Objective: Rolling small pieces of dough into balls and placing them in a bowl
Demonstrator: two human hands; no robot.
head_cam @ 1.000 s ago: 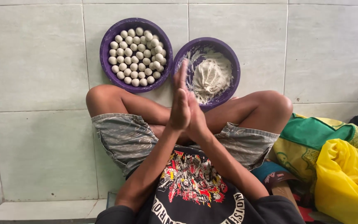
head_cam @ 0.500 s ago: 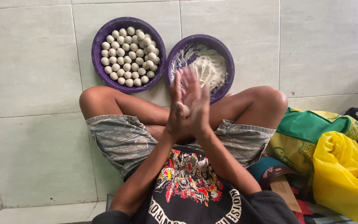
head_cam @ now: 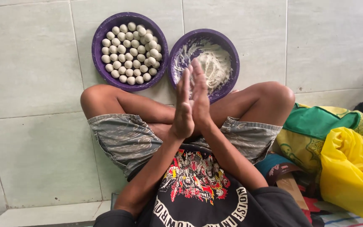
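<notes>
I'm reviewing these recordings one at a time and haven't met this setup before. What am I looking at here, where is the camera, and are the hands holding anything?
There is no machine here. A person sits cross-legged on a pale tiled floor, and the single camera is worn on their head, looking down over their chest and knees.

The left hand and right hand are pressed palm to palm in front of the body, fingers pointing away. Whether anything sits between the palms cannot be seen, so the grip cannot be judged.

Beyond the knees lie two round purple basins side by side. The left basin is full of small pale balls. The right basin holds a pale, floury-looking mass.

At the person's right lie a green and yellow cloth and a yellow plastic bag.
</notes>
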